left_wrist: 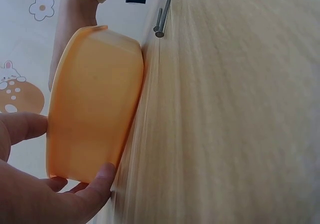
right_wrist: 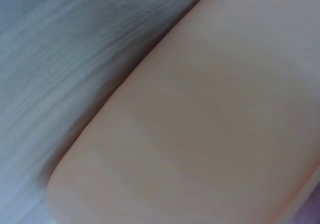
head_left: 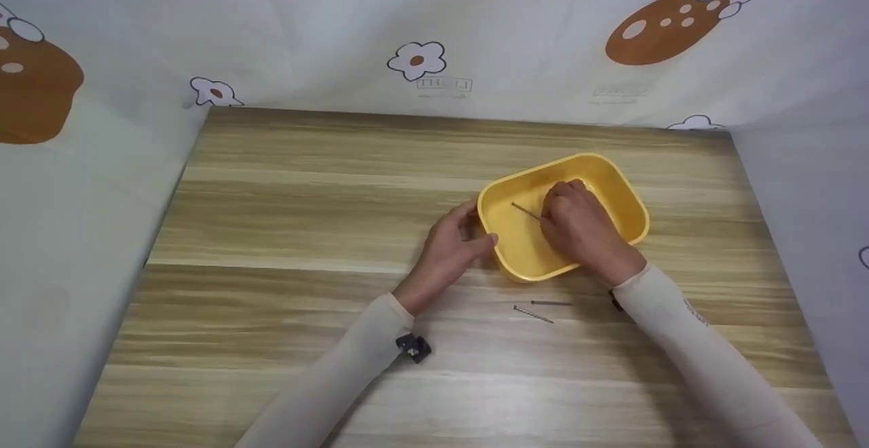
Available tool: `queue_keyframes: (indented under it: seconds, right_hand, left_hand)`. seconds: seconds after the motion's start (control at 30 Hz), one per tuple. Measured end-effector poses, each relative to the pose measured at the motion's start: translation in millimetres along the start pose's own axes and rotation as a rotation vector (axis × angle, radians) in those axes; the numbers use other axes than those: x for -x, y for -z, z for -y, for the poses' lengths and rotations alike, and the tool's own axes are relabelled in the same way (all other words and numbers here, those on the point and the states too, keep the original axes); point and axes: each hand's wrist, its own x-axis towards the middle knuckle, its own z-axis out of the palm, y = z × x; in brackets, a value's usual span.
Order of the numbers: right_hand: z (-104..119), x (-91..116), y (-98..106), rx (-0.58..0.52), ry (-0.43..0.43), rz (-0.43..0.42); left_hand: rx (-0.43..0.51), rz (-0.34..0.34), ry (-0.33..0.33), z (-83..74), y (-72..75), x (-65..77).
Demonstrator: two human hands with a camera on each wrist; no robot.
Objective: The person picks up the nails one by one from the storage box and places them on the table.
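A yellow plastic basin stands on the table, right of the middle. My left hand grips its left end, the thumb at the rim and the other fingers against the outer wall. In the left wrist view those fingers touch the basin's side. My right hand is down inside the basin with curled fingers, and a nail sticks out from them to the left. The fingertips are hidden. The right wrist view shows mostly the basin's outer wall, blurred.
Two loose nails, a darker one and a shinier one, lie on the wooden table in front of the basin. A patterned cloth hangs behind the table and along both sides.
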Motion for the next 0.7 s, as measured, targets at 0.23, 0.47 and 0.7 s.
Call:
queue_keyframes:
  seconds: [0.23, 0.47, 0.7]
  right_hand:
    - [1, 5, 4, -0.045, 0.012, -0.039]
    - [4, 9, 8, -0.071, 0.009, -0.047]
    - [4, 15, 15, -0.122, -0.008, -0.03]
  left_hand:
    - [0.0, 0.001, -0.007, 0.1, 0.0, 0.1]
    - [0.0, -0.001, -0.011, -0.3, -0.1, 0.0]
    - [0.022, 0.001, -0.012, 0.5, 0.0, -0.4]
